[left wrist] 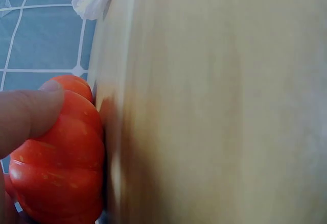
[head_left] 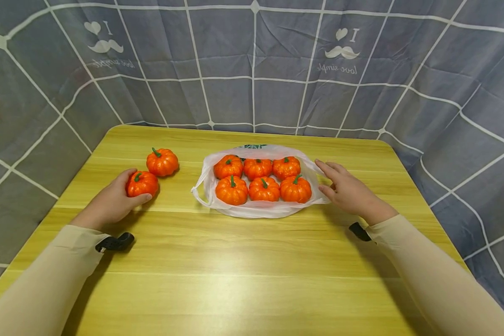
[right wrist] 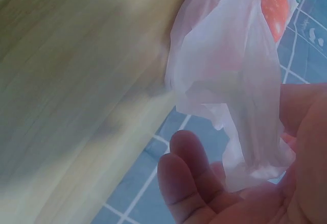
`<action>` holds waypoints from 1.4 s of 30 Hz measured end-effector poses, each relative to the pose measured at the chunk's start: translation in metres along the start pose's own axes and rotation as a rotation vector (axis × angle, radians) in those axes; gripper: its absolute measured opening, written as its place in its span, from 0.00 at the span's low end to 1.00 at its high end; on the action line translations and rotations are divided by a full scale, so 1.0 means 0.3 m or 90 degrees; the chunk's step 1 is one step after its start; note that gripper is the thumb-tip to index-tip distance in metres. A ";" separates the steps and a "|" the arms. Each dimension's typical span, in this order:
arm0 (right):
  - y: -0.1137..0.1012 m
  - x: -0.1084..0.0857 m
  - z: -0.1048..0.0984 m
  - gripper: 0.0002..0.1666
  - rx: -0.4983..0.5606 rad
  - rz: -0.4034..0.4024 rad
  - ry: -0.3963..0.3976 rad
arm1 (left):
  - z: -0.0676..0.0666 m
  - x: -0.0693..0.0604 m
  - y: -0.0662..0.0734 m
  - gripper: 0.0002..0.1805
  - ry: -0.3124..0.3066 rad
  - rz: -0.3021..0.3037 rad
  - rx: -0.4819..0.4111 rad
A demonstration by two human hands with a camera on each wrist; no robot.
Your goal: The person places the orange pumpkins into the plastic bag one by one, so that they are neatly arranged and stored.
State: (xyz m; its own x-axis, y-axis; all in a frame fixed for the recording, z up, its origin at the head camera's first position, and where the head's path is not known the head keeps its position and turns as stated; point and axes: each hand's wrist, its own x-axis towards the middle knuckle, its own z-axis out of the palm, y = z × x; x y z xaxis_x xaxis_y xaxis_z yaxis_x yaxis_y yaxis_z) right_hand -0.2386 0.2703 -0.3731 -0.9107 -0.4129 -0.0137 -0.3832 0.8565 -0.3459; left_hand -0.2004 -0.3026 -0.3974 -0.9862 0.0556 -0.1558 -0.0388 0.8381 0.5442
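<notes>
My left hand point(head_left: 111, 200) grips a small orange pumpkin point(head_left: 143, 185) with a green stem, at the left of the table. In the left wrist view the thumb point(left wrist: 28, 117) lies over that ribbed pumpkin. A second pumpkin point(head_left: 163, 163) sits just behind it. Near the middle a white plastic bag point(head_left: 256, 211) lies with its mouth spread wide, holding several like pumpkins point(head_left: 263, 189) in two rows. At the bag's right end is my right hand point(head_left: 354, 192), thumb and fingers spread apart. The right wrist view shows a bag handle point(right wrist: 255, 132) between thumb and fingers, touching the hand.
Everything stands on a yellow wood-grain table point(head_left: 235, 280). A grey-blue checked cloth point(head_left: 222, 51) hangs behind the table and along both sides. The bag's left handle loop point(head_left: 196, 189) sticks out toward the left. A black strap point(head_left: 115, 242) shows at the left wrist.
</notes>
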 end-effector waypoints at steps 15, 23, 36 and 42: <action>-0.020 0.001 -0.007 0.41 0.003 0.007 0.007 | 0.014 0.004 -0.005 0.56 0.006 -0.004 0.007; -0.015 0.004 0.000 0.41 0.002 0.002 0.016 | 0.012 0.004 -0.001 0.56 0.008 -0.001 0.006; -0.011 0.009 0.007 0.39 0.007 -0.003 0.033 | 0.008 -0.001 -0.002 0.57 0.009 -0.005 0.004; -0.012 0.018 0.010 0.37 0.009 -0.001 0.043 | 0.005 -0.005 -0.007 0.58 0.034 -0.012 -0.001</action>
State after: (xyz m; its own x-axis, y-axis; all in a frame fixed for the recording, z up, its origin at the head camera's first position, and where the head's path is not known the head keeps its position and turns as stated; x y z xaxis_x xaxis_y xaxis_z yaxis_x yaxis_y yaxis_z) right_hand -0.2417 0.2640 -0.3748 -0.9187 -0.3918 0.0497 -0.3824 0.8513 -0.3593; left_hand -0.1987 -0.3038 -0.3996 -0.9925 0.0099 -0.1219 -0.0582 0.8382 0.5422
